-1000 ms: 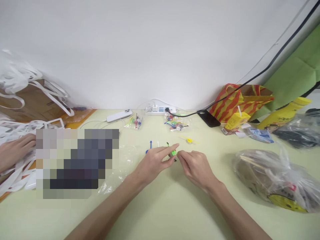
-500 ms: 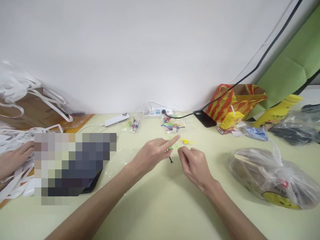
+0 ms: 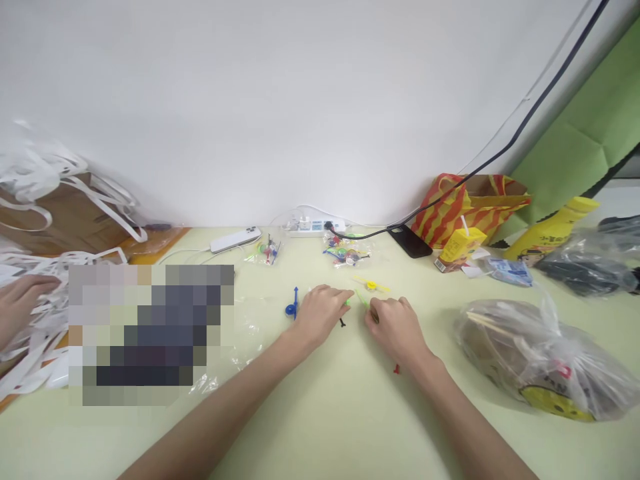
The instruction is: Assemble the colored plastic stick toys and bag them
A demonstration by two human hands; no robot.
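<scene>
My left hand and my right hand rest knuckles-up on the pale green table, fingertips nearly meeting over a small green plastic toy piece. Both hands pinch at it; how each grips it is hidden by the fingers. A tiny black piece lies just under my left hand. A blue toy piece lies left of that hand, a yellow one just beyond my right hand. A small red bit shows under my right wrist.
Two clear bags of coloured toy parts lie near a power strip at the wall. A dark phone, striped bag, drink carton and filled plastic bag stand right. Another person's hand is far left among white strips.
My left index finger, pointing out before, has curled in and both hands have dropped onto the table around the green piece. The blue piece is visible again to the left.
</scene>
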